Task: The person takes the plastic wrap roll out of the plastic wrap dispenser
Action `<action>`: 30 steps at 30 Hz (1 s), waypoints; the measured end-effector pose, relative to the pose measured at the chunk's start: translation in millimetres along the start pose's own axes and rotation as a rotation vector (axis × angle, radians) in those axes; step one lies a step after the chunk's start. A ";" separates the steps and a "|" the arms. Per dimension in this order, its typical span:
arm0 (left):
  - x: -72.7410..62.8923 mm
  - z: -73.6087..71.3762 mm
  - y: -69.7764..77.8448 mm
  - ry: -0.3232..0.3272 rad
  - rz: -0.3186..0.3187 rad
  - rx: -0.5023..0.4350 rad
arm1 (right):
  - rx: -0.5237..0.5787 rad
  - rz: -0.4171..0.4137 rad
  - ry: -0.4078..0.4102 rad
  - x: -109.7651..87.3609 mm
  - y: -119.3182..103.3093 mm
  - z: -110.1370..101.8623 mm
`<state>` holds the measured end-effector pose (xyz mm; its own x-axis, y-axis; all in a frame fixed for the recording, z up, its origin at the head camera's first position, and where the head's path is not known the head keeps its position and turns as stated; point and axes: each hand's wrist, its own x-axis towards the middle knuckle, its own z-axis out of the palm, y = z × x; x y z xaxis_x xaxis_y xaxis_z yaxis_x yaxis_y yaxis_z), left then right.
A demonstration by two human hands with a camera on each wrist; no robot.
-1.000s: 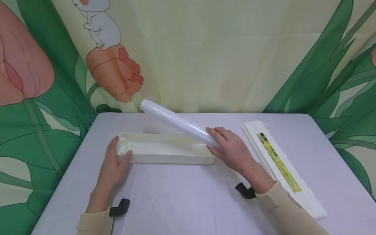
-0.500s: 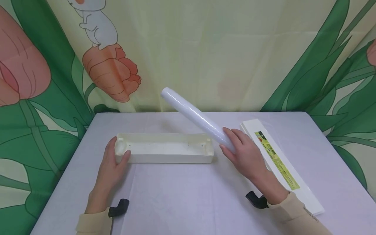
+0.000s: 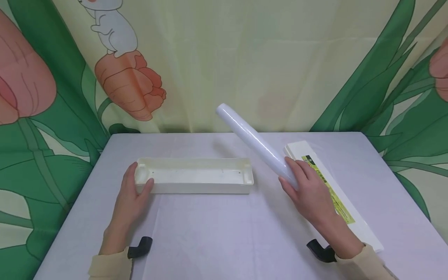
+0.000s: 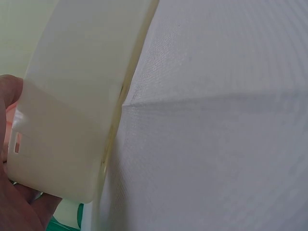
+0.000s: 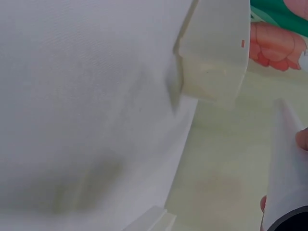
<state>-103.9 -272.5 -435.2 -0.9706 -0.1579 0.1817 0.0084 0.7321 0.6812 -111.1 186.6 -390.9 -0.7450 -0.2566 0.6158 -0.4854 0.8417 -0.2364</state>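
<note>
In the head view my right hand [image 3: 310, 192] grips the near end of a roll of cling film [image 3: 257, 144], a long shiny white tube raised off the table and slanting up to the left. The right wrist view shows the roll [image 5: 287, 168] end-on, with a dark ring at its near end. My left hand [image 3: 130, 198] holds the left end of a long white open-topped box [image 3: 201, 188], its thumb over the front rim. Nothing lies inside this box. Seen from the left wrist, the box's smooth front wall [image 4: 77, 110] rests against the cloth.
A long white lid [image 3: 364, 231] with a yellow-green label [image 3: 344, 212] lies slanted at the right, partly behind my right hand. A white cloth covers the table [image 3: 210, 233]. Behind its far edge hangs a printed curtain [image 3: 227, 66].
My right hand has carried the roll up out of the box's space and to the right, nearer the lid. The left hand keeps its hold on the box, which stays in place.
</note>
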 end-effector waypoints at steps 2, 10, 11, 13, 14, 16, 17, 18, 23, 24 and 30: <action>0.1 0.3 0.3 0.001 0.010 -0.001 | -0.005 0.014 0.001 -5.8 1.4 -2.4; -2.5 0.1 1.8 0.026 0.022 -0.003 | -0.019 0.077 0.013 -27.9 6.9 -7.6; -2.9 0.3 1.9 0.027 0.019 -0.003 | -0.023 0.085 0.016 -30.6 7.6 -8.2; -3.3 0.8 2.1 0.026 0.012 -0.002 | -0.026 0.103 0.017 -36.0 8.8 -9.4; -3.5 1.2 2.3 0.025 0.008 -0.001 | -0.024 0.114 0.014 -38.7 9.2 -10.0; -3.7 2.0 2.7 0.022 0.003 0.003 | -0.024 0.138 0.008 -44.3 9.4 -10.9; -3.5 2.6 3.1 0.023 0.004 0.005 | -0.023 0.153 0.003 -47.2 9.5 -11.1; -3.3 3.2 3.6 0.022 0.004 0.005 | -0.022 0.170 -0.002 -50.1 9.3 -11.2; -2.6 4.7 4.0 0.019 0.016 -0.002 | -0.036 0.242 -0.027 -62.9 7.1 -12.2; -2.6 4.6 3.6 0.019 0.018 -0.003 | -0.039 0.253 -0.030 -64.8 6.2 -12.5; -2.9 4.0 2.7 0.021 0.023 -0.008 | -0.044 0.279 -0.007 -76.3 4.9 -13.3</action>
<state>-102.0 -267.4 -436.7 -0.9648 -0.1549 0.2125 0.0329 0.7304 0.6822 -50.6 216.6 -429.0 -0.8500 -0.0152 0.5266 -0.2411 0.9000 -0.3632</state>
